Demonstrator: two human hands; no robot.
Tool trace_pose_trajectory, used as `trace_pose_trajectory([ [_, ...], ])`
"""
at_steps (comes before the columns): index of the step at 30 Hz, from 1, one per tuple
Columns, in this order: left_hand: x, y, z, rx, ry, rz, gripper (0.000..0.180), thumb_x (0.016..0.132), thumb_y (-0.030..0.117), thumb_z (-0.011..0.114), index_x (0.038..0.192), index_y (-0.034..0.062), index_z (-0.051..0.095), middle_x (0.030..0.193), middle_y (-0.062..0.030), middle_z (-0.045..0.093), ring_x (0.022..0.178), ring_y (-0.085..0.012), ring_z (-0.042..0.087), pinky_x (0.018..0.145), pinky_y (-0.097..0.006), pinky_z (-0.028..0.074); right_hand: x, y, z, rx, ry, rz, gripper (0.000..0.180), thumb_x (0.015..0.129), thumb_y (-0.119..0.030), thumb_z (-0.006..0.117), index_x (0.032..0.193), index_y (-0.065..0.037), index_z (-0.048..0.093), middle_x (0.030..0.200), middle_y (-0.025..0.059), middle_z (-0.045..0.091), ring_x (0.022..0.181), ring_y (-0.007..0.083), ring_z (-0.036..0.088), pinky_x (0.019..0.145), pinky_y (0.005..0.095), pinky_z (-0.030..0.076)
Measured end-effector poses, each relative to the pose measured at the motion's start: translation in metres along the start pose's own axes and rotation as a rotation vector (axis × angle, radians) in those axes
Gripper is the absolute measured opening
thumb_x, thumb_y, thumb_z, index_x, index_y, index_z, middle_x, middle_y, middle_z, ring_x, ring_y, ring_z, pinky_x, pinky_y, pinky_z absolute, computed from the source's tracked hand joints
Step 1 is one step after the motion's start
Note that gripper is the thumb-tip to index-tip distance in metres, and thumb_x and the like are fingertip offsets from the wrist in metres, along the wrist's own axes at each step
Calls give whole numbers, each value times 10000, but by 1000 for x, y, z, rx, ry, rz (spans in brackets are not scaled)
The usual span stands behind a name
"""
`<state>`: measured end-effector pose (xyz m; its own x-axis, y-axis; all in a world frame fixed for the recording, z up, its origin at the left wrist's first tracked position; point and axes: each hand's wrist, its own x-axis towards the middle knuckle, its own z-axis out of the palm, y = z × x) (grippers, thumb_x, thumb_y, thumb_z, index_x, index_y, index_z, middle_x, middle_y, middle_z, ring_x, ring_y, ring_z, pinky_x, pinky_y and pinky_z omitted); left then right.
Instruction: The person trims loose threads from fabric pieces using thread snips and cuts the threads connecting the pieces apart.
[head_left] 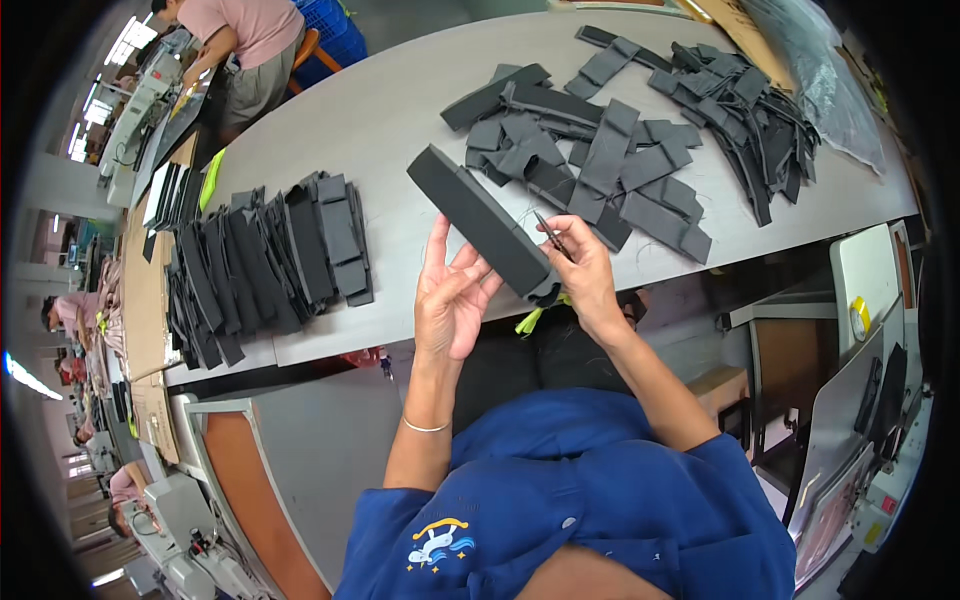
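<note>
My left hand (446,305) supports a long dark grey padded fabric piece (482,222) from below, its fingers behind the piece and the thumb near its edge. The piece is tilted above the table's front edge, with its near end folded over. In my right hand (590,280), a small dark pointed tool (549,236), which looks like thread snips, is pinched between thumb and fingers beside the piece's right edge. Loose threads show near its tip. Beyond my hands lies a scattered heap of similar grey fabric pieces (607,150).
A row of stacked fabric strips (262,262) stands at the left of the grey table (375,115). Another strip pile (745,115) and clear plastic sheeting (815,70) lie far right. A co-worker (250,50) works at far left. Yellow tape (859,318) is at right.
</note>
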<state>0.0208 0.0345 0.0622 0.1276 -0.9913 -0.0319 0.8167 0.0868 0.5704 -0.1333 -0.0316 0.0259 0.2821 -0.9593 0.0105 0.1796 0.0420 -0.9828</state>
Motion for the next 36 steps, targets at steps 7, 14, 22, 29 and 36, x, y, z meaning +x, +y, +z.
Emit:
trace_pose_trajectory([
  [7,-8,3,-8,125,72,0,824,834,-62,545,1485,79,60,1313,-188,453,1167,-258,534,958,-375,479,-8,-24,-21,-366,-56,-96,303,860,-120,646,1150,-65,576,837,20,572,764,91,525,699,243,435],
  [14,-15,3,-9,215,77,-21,822,829,-74,559,1478,65,74,1289,-166,470,1101,-220,569,918,-331,497,-10,-36,-21,-468,-171,-217,247,858,-141,629,1097,-78,646,992,78,681,843,167,642,759,278,495],
  [22,-19,3,-6,226,80,-34,815,830,-84,561,1476,55,83,1276,-178,484,1072,-207,588,883,-320,514,-6,-46,-13,-871,-142,-526,149,803,-128,660,950,-136,689,819,-2,671,700,183,598,629,302,381],
  [29,-20,3,-7,282,50,-23,787,847,-78,558,1473,27,91,1242,-208,537,986,-181,623,827,-297,517,-9,-46,-16,-735,-102,-464,133,798,-117,663,928,-116,690,800,6,666,696,188,599,620,304,395],
  [36,-20,5,-4,420,78,13,802,850,-85,568,1475,16,76,1233,-226,540,972,-158,613,806,-255,515,-12,-57,-4,-681,-322,-355,180,797,-80,657,971,-39,676,858,89,677,763,239,642,667,311,482],
])
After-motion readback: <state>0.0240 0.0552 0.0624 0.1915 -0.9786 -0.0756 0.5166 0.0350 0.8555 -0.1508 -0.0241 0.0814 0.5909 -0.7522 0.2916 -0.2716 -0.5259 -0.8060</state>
